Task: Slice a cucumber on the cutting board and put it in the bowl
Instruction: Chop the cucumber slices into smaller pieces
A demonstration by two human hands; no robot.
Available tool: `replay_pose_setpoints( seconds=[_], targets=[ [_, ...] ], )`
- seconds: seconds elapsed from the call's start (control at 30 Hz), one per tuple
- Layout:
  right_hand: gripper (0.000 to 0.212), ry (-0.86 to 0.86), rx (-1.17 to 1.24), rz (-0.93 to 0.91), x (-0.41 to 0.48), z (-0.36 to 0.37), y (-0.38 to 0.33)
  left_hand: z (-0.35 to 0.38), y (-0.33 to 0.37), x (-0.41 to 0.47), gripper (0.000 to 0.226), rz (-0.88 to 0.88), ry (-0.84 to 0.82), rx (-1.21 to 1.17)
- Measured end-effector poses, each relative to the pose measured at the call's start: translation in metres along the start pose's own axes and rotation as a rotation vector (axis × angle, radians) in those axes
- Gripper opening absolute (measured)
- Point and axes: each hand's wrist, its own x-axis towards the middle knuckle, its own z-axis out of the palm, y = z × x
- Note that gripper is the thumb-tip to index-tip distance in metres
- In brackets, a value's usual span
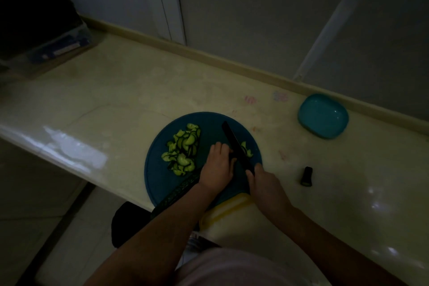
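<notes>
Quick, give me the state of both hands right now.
Left hand: curled over the cucumber, holding it down.
Right hand: gripping the knife by its handle.

board [162,176] blue | slices [183,149] pale green, dark rind | knife [236,146] black | bowl [323,115] turquoise | counter [130,90] cream

cucumber [178,190] cut end hidden under left hand [217,165], knife [234,144] handle lost in right hand [267,183], cutting board [162,176] near rim behind forearms, box [46,49] top-left cut off by frame, contents too dark to ID, small dark stub [307,176] on table [343,165] unclear
</notes>
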Motion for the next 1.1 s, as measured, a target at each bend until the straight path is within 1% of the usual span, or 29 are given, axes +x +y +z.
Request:
replay_pose_setpoints(
  seconds=[0.27,0.43,0.57,0.73,0.87,0.9,0.97,1.0,1.07,1.1],
  targets=[
    [0.029,-0.008,-0.003,-0.005,-0.002,-0.001,0.0,0.002,-0.001,0.0,0.015,-0.001,0.049,-0.025],
    [0.029,-0.024,-0.002,-0.008,-0.002,-0.001,0.0,0.001,-0.002,0.0,0.014,0.01,0.029,-0.029],
    [0.029,-0.034,-0.028,-0.022,0.002,-0.001,-0.002,0.002,0.0,0.0,0.017,0.023,0.054,-0.012],
    [0.029,-0.044,-0.043,-0.043,0.013,0.003,-0.005,0.004,-0.002,-0.001,0.014,0.007,0.019,0.01],
    [0.03,-0.056,-0.022,-0.033,0.017,0.006,-0.005,0.001,-0.005,-0.002,0.007,0.06,0.019,0.006],
    [0.03,-0.054,-0.017,-0.028,0.017,0.006,-0.005,0.0,-0.004,-0.002,0.012,0.068,0.014,0.014],
    [0.029,-0.035,-0.003,-0.023,0.014,0.006,-0.004,-0.003,-0.004,-0.005,0.028,0.094,-0.009,0.032],
    [0.028,-0.022,0.004,-0.022,0.013,0.007,-0.003,-0.004,-0.005,-0.006,0.029,0.105,-0.013,0.036],
    [0.027,-0.001,0.013,-0.012,0.011,0.008,-0.003,-0.005,-0.006,-0.01,0.022,0.123,-0.015,0.037],
    [0.027,0.002,0.013,-0.002,0.01,0.009,-0.003,-0.005,-0.008,-0.012,0.023,0.127,-0.015,0.021]
  ],
)
